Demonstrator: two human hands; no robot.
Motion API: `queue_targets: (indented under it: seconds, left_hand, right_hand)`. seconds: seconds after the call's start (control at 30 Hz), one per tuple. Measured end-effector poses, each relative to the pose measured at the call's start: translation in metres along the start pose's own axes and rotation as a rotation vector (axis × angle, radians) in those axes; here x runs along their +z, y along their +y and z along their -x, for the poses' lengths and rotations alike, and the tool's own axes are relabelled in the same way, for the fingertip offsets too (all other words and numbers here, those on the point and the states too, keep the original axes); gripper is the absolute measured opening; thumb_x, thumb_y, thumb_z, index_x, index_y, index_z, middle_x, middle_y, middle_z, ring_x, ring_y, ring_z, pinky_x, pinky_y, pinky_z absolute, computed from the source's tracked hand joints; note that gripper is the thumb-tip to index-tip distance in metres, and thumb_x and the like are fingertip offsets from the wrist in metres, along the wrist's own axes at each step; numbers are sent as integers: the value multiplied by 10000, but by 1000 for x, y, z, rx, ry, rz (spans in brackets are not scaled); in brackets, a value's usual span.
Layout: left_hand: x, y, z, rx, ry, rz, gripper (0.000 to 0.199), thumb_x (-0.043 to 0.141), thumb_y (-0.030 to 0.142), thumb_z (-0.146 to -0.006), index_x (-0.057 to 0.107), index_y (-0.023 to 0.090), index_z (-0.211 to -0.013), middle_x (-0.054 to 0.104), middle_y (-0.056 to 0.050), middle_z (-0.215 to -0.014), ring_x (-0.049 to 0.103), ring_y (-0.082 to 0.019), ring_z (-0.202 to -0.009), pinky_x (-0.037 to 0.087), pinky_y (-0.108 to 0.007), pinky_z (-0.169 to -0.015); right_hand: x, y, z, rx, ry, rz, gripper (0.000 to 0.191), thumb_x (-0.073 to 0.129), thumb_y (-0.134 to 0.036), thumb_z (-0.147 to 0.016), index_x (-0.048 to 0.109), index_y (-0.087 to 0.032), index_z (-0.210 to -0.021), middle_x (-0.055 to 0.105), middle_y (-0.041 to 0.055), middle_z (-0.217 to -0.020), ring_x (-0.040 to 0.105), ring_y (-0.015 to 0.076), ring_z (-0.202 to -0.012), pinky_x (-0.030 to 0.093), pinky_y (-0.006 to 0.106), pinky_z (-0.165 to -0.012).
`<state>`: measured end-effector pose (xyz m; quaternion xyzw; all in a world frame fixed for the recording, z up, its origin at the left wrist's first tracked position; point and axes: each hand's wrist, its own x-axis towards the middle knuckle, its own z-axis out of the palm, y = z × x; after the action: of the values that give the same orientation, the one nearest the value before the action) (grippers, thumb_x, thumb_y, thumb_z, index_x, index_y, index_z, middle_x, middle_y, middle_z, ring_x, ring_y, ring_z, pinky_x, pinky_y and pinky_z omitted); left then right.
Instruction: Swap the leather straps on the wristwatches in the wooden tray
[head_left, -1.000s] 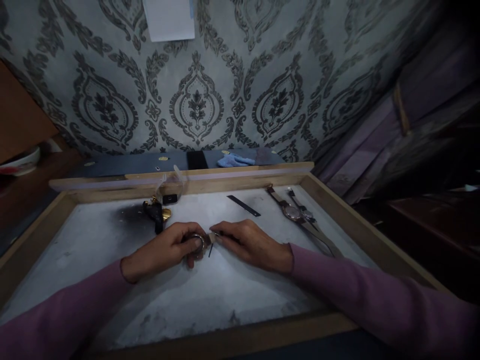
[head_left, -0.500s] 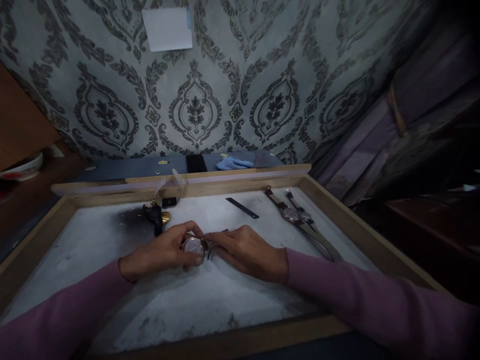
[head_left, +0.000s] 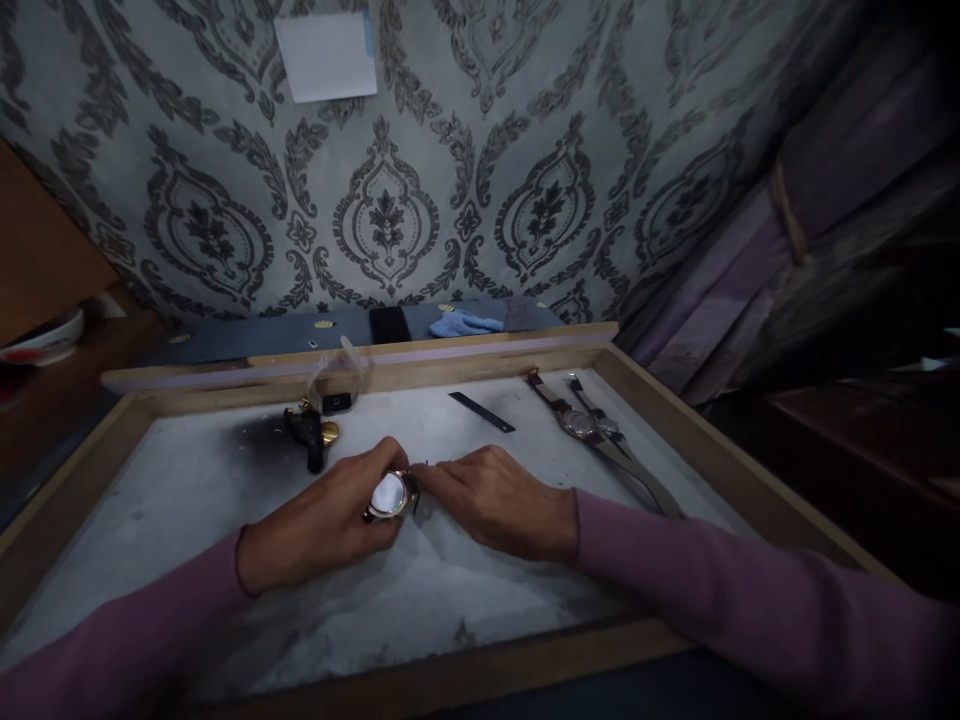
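Observation:
A round watch (head_left: 389,495) with a bright, reflecting face and a rose-gold rim is held above the white surface of the tray. My left hand (head_left: 330,515) grips it by the edge, fingers above and thumb below. On the watch's right side, my right hand (head_left: 495,500) has its fingers pinched together at the dark strap end; whether a small tool is between them is too small to tell. A thin dark piece hangs below the fingertips.
Wooden tray rim (head_left: 442,350). Inside lie a dark flat strip (head_left: 481,411), a brown-strapped watch (head_left: 577,424), a second watch (head_left: 606,426), a black-and-gold watch (head_left: 306,435) and a clear-strapped one (head_left: 337,402). Behind are a blue cloth (head_left: 465,323) and dark phone-like object (head_left: 389,325).
My left hand has turned the watch, so its face now reflects brightly. My right hand's fingers have drawn together slightly at the strap end. The whole view has shifted slightly.

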<state>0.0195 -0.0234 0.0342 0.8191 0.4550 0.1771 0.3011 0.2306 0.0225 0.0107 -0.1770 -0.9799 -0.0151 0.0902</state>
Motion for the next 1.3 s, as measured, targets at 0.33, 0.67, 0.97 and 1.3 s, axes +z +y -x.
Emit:
queue_targets:
  seconds: [0.33, 0.67, 0.97, 1.3]
  left_hand:
    - [0, 0, 1, 110, -16, -216, 186, 390, 279, -965, 523, 180, -1050, 583, -86, -957, 565, -208, -843, 437, -320, -730]
    - [-4, -6, -3, 120, -16, -173, 213, 425, 271, -969, 614, 173, -975, 657, -71, -885, 615, -199, -800, 439, -292, -714]
    - [-7, -6, -5, 90, -5, 10, 85, 578, 208, -882, 656, 179, -866, 665, -16, -771, 592, -142, -676, 424, -230, -632]
    - [-1, -13, -9, -100, -28, 307, 133, 602, 272, -830, 669, 159, -813, 633, -5, -735, 518, -135, -672, 383, -230, -622]
  right_hand:
    - [-5, 1, 0, 30, -10, -47, 159, 402, -45, -847, 509, -122, -936, 630, 40, -705, 473, 121, -510, 232, 281, -493]
    - [-16, 2, -1, 45, -74, -94, 132, 429, -73, -869, 539, -131, -826, 625, 41, -663, 421, 93, -477, 180, 266, -479]
    - [-17, 2, -3, 45, -88, -208, 215, 397, -178, -950, 588, -114, -876, 644, 49, -669, 448, 94, -485, 222, 259, -486]
    - [-14, 6, -4, 126, -66, -463, 186, 482, -214, -950, 636, -117, -911, 641, 38, -668, 564, 113, -583, 320, 214, -552]
